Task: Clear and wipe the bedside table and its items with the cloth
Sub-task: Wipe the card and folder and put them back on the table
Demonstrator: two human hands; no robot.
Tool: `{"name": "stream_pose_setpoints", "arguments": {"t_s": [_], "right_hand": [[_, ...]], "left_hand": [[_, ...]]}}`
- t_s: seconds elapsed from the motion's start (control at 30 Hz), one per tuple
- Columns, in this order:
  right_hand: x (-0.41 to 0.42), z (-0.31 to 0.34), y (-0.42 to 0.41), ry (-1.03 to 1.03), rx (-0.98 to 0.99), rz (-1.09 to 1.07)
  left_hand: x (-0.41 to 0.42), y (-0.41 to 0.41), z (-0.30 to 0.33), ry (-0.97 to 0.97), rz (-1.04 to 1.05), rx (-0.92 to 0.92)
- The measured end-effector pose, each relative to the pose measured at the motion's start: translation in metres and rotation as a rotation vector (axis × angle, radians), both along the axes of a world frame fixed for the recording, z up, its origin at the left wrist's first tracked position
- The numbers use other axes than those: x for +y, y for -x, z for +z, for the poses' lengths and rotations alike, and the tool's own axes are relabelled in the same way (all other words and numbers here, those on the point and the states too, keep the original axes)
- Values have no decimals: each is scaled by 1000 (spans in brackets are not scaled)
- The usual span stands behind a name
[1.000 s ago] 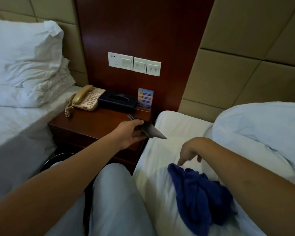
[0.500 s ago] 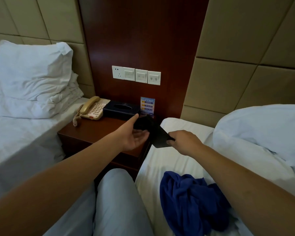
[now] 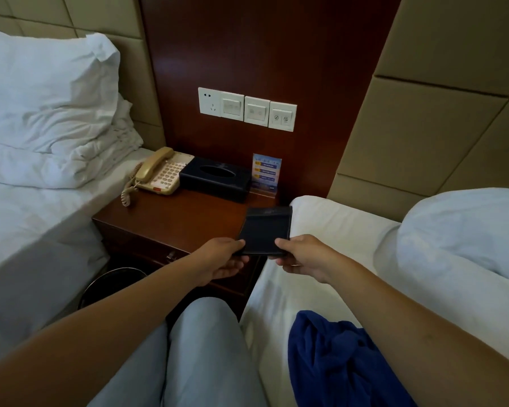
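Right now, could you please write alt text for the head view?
Both hands, left hand and right hand, hold a flat black folder above the bedside table, which carries a phone, tissue box and card. A blue cloth lies on the right bed.

Counted: one dark wooden bench (image 3: 171,221), one beige corded telephone (image 3: 159,171), one black tissue box (image 3: 215,179), one blue printed card stand (image 3: 265,174), one flat black folder (image 3: 265,230), one crumpled blue cloth (image 3: 341,362), two hands, left hand (image 3: 218,259), right hand (image 3: 303,257), two white beds.
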State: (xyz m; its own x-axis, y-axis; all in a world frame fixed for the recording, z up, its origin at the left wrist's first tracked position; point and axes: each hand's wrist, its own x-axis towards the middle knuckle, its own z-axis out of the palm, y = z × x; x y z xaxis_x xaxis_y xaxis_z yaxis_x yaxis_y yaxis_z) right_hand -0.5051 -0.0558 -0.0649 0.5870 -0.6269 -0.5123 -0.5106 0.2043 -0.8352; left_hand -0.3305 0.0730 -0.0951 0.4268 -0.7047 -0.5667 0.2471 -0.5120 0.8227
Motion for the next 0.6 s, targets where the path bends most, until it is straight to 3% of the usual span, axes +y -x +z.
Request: {"name": "stream_pose_setpoints", "arguments": {"t_s": [0.33, 0.6], "right_hand": [[-31, -61, -58, -123, 137, -127], [-69, -96, -105, -104, 130, -189]], "left_hand": [[-47, -54, -45, -149, 47, 28], [-101, -98, -72, -138, -4, -100]]}}
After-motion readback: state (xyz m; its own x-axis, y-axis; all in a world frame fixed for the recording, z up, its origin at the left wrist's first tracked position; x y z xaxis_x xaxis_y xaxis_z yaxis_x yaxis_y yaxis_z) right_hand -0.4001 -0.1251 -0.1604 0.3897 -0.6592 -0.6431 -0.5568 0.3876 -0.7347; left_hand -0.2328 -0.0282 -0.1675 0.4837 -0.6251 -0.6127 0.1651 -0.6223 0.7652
